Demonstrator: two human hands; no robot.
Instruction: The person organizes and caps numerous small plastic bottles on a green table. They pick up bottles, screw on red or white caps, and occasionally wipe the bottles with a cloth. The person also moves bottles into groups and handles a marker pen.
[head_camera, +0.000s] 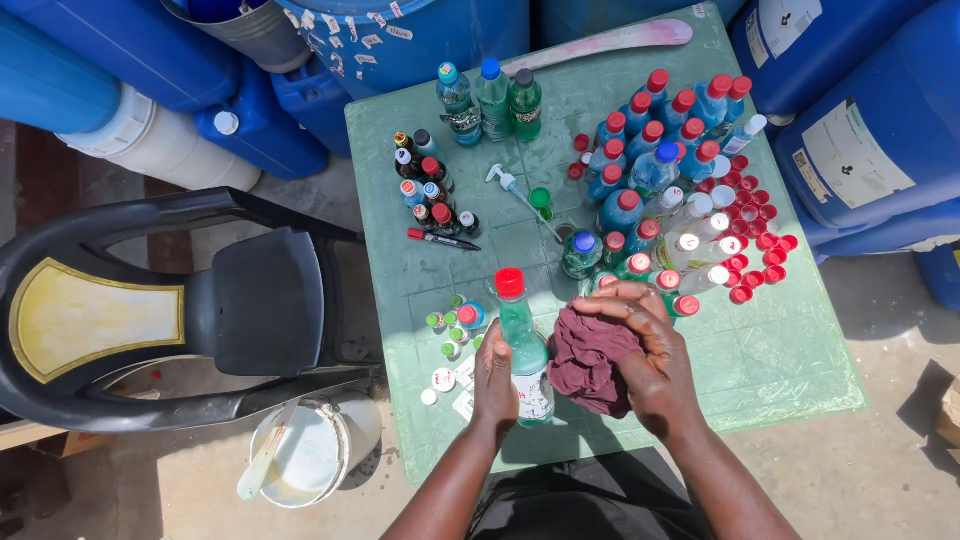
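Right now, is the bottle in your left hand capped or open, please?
Capped: the green bottle held by the left hand has a red cap seated on its neck.

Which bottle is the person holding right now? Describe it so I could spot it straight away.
Look at the green table, near its front edge where the two hands meet. The left hand grips a green bottle with a red cap, while the right hand presses a maroon cloth against it. Unlike the clustered bottles behind, it stands alone.
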